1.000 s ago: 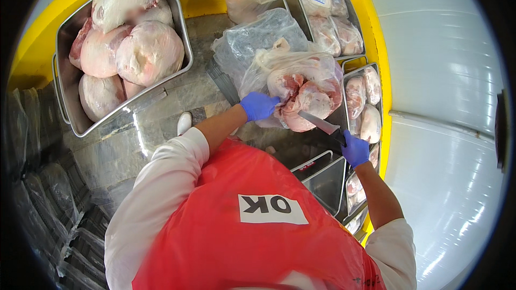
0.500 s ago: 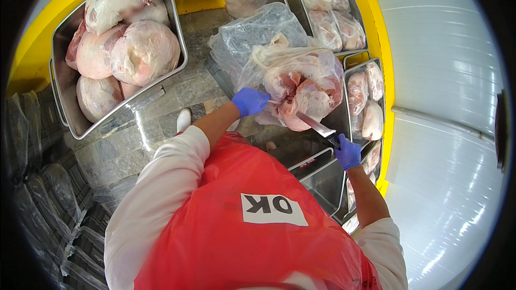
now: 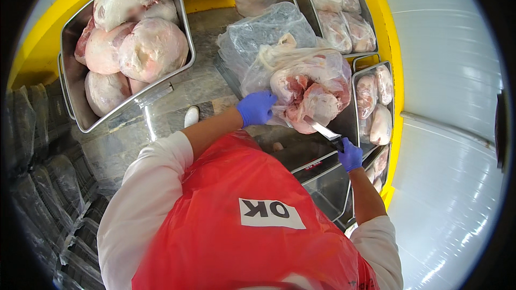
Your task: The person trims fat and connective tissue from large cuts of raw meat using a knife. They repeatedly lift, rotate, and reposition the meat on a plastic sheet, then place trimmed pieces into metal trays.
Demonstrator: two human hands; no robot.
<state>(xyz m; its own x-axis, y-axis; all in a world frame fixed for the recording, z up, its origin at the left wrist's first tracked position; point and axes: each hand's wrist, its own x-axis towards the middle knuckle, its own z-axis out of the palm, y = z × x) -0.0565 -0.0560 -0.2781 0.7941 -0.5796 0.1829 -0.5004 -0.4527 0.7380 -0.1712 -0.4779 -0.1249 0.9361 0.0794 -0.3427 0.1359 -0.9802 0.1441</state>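
A large cut of raw meat (image 3: 321, 102) sits partly inside a clear plastic bag (image 3: 266, 67), its red flesh laid open toward me. My left hand (image 3: 257, 109), in a blue glove, is closed at the near left edge of the meat, where the bag's film gathers; its fingertips are partly hidden. In my right hand (image 3: 350, 156), also gloved, is the dark handle of a knife (image 3: 326, 131). The blade points up and left, its tip against the near side of the meat.
At the left stands a metal tub (image 3: 189, 59) piled with large pieces of meat (image 3: 153, 51). Metal bins of wrapped meat (image 3: 352, 29) line the yellow barrier (image 3: 395, 75) at the right, before a white wall (image 3: 446, 75). Dark crates (image 3: 37, 182) stand at the lower left.
The whole view has shifted slightly. My left hand has come a little nearer to me along the edge of the meat, its fingers more curled. The knife stays at the meat's near side.
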